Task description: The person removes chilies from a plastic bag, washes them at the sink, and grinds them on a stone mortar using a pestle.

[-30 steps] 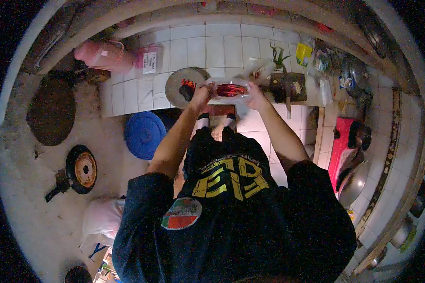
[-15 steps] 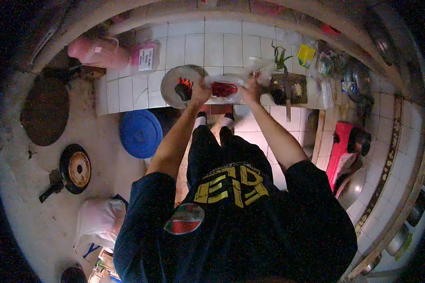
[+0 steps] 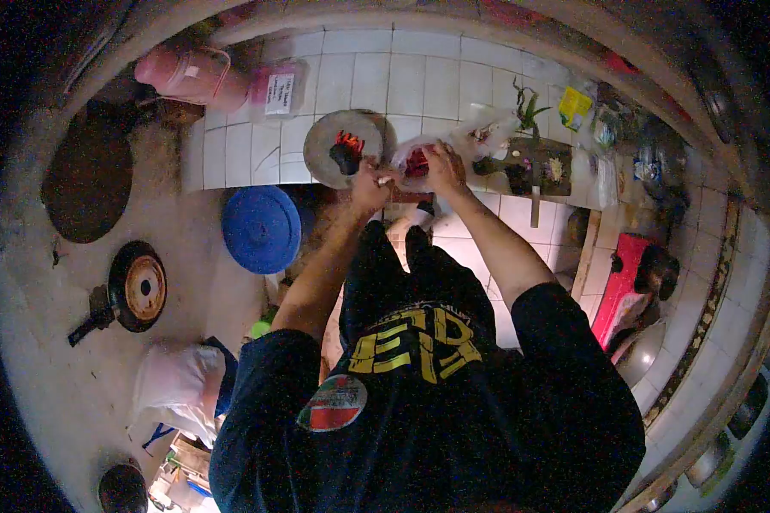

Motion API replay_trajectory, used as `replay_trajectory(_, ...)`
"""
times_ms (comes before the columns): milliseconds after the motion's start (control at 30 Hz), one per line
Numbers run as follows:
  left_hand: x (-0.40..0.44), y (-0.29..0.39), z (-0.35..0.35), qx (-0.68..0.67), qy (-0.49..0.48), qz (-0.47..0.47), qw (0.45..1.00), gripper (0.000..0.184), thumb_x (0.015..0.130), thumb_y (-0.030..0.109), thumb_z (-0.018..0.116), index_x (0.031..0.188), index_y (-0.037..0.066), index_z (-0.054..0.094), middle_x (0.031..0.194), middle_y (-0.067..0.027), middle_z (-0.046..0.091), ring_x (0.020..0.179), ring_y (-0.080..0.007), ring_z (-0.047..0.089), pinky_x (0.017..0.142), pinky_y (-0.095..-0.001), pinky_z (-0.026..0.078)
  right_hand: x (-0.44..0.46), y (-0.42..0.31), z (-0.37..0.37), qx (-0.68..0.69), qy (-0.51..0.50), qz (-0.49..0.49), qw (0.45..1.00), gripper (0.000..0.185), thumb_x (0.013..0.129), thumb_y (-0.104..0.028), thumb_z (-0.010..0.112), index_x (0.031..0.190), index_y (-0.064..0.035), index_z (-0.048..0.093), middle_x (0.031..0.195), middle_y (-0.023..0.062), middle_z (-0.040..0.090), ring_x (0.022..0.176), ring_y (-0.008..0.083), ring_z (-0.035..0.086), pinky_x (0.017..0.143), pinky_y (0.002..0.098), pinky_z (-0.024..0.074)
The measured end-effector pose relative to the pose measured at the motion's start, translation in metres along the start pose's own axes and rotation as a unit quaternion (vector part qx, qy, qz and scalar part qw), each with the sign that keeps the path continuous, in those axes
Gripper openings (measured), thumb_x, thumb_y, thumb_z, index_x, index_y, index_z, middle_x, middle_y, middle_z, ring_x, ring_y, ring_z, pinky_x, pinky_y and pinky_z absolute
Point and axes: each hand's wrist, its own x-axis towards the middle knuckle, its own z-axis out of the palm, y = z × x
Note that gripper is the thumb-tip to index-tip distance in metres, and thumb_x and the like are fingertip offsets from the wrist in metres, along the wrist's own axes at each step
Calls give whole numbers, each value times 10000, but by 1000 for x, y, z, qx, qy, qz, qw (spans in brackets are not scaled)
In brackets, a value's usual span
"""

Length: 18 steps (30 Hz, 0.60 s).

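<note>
My right hand [image 3: 446,171] is closed on the side of a clear plastic bag [image 3: 408,152] with red contents, apparently chillies [image 3: 417,162]. My left hand [image 3: 370,186] is now apart from the bag, by the near edge of a round grey stone mortar [image 3: 320,147]. Its fingers look curled together, with a small pale spot at the tips that I cannot make out. In the mortar lie red and orange chillies [image 3: 351,139] and a dark pestle [image 3: 345,159].
Right of the bag are another plastic bag [image 3: 486,132], a dark board [image 3: 515,175] with chopped pale pieces, and a knife [image 3: 536,205] jutting over the counter edge. A yellow packet [image 3: 575,108], a pink jug [image 3: 188,77] and a labelled container [image 3: 280,92] stand behind. A blue lid [image 3: 262,229] sits lower left.
My left hand has let go of the bag and moved toward the mortar's near edge. The bag, stretched between both hands before, is now bunched at my right hand. The view has shifted slightly.
</note>
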Motion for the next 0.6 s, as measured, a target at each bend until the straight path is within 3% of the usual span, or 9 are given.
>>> replay_trajectory(67, -4, -10, 11, -43, -77, -42, 995, 526, 638, 339, 760, 1108, 147, 623, 987, -124, 678, 1008, -347, 584, 917, -471, 431, 1, -2, -3, -18, -3, -28, 999, 356, 738, -102, 623, 1093, -82, 601, 1132, 151, 551, 1078, 334, 530, 888, 439, 448)
replay_trajectory(100, -5, -13, 24, -74, -122, -125, 982, 422, 655, 179, 674, 1076, 149, 667, 1123, -127, 611, 965, -286, 611, 893, -388, 453, 4, 4, 10, -37, -38, -1, 999, 357, 747, -102, 621, 1102, -83, 590, 1158, 153, 533, 1098, 332, 515, 898, 446, 439)
replay_trajectory(167, -7, -35, 61, -105, -165, -206, 959, 414, 672, 18, 588, 1044, 151, 711, 1259, -131, 545, 922, -225, 638, 869, -304, 475, 5, 5, 12, -57, -73, 25, 995, 359, 756, -101, 619, 1112, -84, 579, 1183, 156, 516, 1119, 331, 500, 909, 453, 430)
replay_trajectory(267, -13, -64, 106, -232, -96, -18, 968, 533, 706, 13, 571, 1225, 130, 603, 1223, -113, 577, 910, -223, 648, 850, -309, 482, 2, 0, -2, -69, -132, 40, 988, 404, 775, -100, 600, 1174, -96, 532, 1169, 156, 530, 1114, 337, 501, 912, 455, 421)
replay_trajectory(300, -16, -59, 106, -380, -115, -82, 914, 595, 737, 25, 573, 1317, 134, 493, 1218, -117, 575, 910, -213, 642, 845, -315, 479, 1, 2, 1, -66, -113, 22, 991, 421, 781, -103, 590, 1195, -103, 514, 1164, 153, 534, 1115, 335, 502, 912, 452, 419)
replay_trajectory(367, -17, -49, 105, -518, -129, -141, 834, 676, 767, 37, 575, 1408, 138, 383, 1213, -121, 573, 911, -203, 636, 840, -321, 477, 3, 8, 4, -65, -94, 2, 993, 437, 787, -105, 580, 1216, -110, 495, 1158, 149, 538, 1115, 333, 502, 911, 449, 416)
replay_trajectory(467, -6, 1, 72, -447, -134, -184, 865, 809, 789, 82, 614, 1477, 179, 198, 1177, -115, 586, 862, -197, 629, 815, -310, 474, 4, 15, 3, -111, -8, -56, 992, 428, 784, -103, 575, 1207, -113, 506, 1147, 147, 546, 1129, 321, 495, 909, 448, 407)
replay_trajectory(567, 2, 29, 48, -409, -173, -242, 863, 729, 782, 92, 640, 1431, 182, 320, 1140, -130, 601, 855, -174, 601, 776, -280, 463, 4, 19, 3, -163, 33, -65, 984, 430, 785, -106, 563, 1211, -125, 514, 1146, 130, 549, 1114, 307, 499, 904, 452, 404)
replay_trajectory(600, 5, 42, 34, -279, -225, -225, 906, 638, 778, 117, 649, 1367, 180, 412, 1095, -116, 616, 854, -187, 593, 768, -299, 463, 5, 22, 5, -156, 1, -55, 986, 436, 787, -116, 559, 1221, -130, 514, 1155, 119, 547, 1114, 302, 493, 911, 448, 398)
